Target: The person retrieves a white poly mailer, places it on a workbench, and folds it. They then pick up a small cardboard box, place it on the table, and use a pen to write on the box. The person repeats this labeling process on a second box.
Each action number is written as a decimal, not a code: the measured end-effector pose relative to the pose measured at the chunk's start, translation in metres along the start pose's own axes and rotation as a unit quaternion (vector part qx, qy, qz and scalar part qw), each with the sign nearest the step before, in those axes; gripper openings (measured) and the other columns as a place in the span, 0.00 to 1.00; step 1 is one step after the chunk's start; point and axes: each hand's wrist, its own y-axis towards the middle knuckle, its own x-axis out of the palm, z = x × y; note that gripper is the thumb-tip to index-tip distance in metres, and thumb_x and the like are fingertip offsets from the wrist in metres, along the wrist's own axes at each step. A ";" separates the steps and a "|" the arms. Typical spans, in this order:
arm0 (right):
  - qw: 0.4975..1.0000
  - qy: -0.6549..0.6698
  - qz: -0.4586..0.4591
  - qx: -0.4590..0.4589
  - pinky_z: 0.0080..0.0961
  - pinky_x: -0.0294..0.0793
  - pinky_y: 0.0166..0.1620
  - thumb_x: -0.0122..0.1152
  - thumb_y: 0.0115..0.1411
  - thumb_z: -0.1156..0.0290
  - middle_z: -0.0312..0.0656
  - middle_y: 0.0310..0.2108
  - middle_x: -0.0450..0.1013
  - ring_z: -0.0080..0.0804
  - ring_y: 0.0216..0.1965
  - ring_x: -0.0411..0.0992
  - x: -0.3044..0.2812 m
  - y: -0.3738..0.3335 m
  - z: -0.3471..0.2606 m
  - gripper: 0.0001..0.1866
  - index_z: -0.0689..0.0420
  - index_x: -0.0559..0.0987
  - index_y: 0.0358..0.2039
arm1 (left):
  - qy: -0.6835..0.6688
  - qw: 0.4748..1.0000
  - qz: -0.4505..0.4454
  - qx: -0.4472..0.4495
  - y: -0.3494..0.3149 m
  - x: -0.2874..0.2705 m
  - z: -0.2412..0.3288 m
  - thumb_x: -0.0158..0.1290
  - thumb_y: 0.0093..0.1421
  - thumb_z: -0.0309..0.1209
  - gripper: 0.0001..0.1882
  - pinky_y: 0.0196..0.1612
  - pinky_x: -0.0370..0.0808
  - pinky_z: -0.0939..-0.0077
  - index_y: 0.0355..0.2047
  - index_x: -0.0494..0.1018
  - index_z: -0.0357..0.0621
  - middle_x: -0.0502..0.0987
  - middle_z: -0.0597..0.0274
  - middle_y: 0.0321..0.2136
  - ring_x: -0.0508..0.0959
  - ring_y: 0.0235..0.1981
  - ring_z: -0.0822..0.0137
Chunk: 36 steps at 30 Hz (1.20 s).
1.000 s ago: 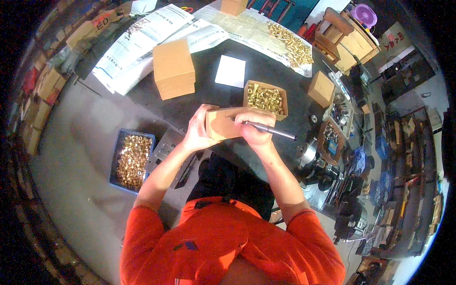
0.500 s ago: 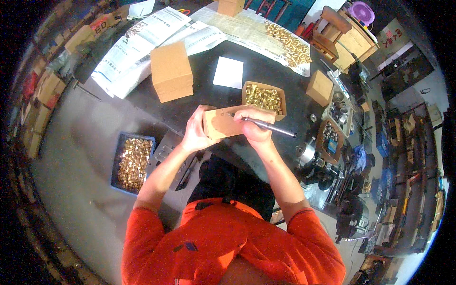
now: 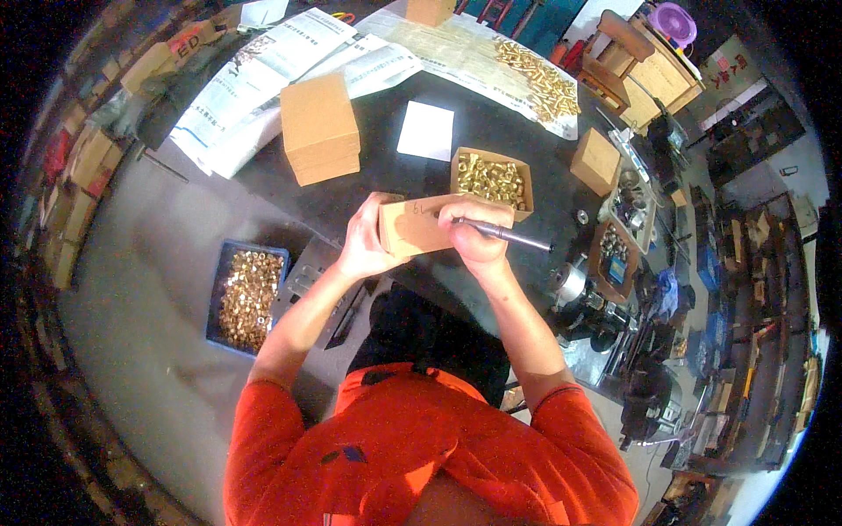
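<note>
A small brown cardboard box [image 3: 410,230] is held up over the table's near edge, with a few pen marks on the face toward me. My left hand [image 3: 364,241] is closed around its left end. Pinched in my right hand [image 3: 478,232] is a dark pen [image 3: 517,237], whose back end points right; the tip is hidden by the fingers at the box's face. That hand rests against the box's right part. Just beyond it stands an open carton of brass fittings [image 3: 493,180], partly covered by the hand and box.
A closed brown carton [image 3: 320,131] and a white sheet [image 3: 426,131] lie on the dark table. Newspaper [image 3: 456,57] at the back bears loose brass pieces [image 3: 539,83]. A blue bin of brass nuts [image 3: 250,298] sits lower left. At right are another box [image 3: 596,163] and a metal machine [image 3: 574,285].
The pen marks on the box have grown by a stroke. Both hands stay on the box and pen; the whole view has shifted slightly.
</note>
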 end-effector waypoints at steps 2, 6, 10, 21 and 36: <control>0.999 -0.021 0.025 -0.003 0.25 0.71 0.26 0.55 0.40 0.72 0.43 0.18 0.74 0.33 0.20 0.74 0.003 -0.002 0.004 0.06 0.60 0.77 0.17 | 0.004 1.000 0.005 0.001 0.000 0.001 0.002 0.67 0.31 0.34 0.34 0.41 0.73 0.66 0.41 0.66 0.40 0.73 0.52 0.36 0.75 0.38 0.53; 0.999 -0.014 0.030 -0.001 0.24 0.70 0.26 0.55 0.39 0.72 0.43 0.18 0.74 0.33 0.20 0.73 0.006 0.001 0.001 0.06 0.61 0.77 0.17 | -0.010 1.000 -0.001 -0.016 -0.001 0.000 -0.002 0.68 0.31 0.34 0.35 0.42 0.72 0.67 0.41 0.66 0.41 0.73 0.52 0.37 0.75 0.39 0.53; 0.999 -0.008 0.041 -0.002 0.19 0.67 0.25 0.52 0.39 0.74 0.42 0.18 0.73 0.27 0.20 0.70 0.002 0.001 -0.003 0.08 0.64 0.77 0.17 | 0.002 1.000 -0.012 -0.026 -0.001 0.000 -0.004 0.67 0.30 0.34 0.35 0.43 0.72 0.66 0.42 0.66 0.41 0.73 0.53 0.38 0.75 0.40 0.54; 0.999 -0.034 0.027 -0.024 0.20 0.66 0.24 0.50 0.40 0.77 0.42 0.16 0.72 0.26 0.18 0.69 0.000 -0.001 0.001 0.07 0.63 0.77 0.16 | 0.016 0.999 -0.015 -0.023 -0.002 0.000 -0.006 0.67 0.28 0.33 0.37 0.43 0.72 0.65 0.42 0.65 0.41 0.72 0.52 0.38 0.74 0.40 0.52; 0.996 -0.011 0.079 -0.035 0.20 0.67 0.25 0.49 0.38 0.80 0.43 0.17 0.72 0.29 0.19 0.71 0.001 -0.002 0.007 0.07 0.63 0.77 0.16 | 0.010 0.999 -0.022 -0.041 0.000 -0.001 -0.003 0.66 0.29 0.33 0.35 0.43 0.72 0.65 0.41 0.65 0.40 0.73 0.52 0.37 0.75 0.40 0.52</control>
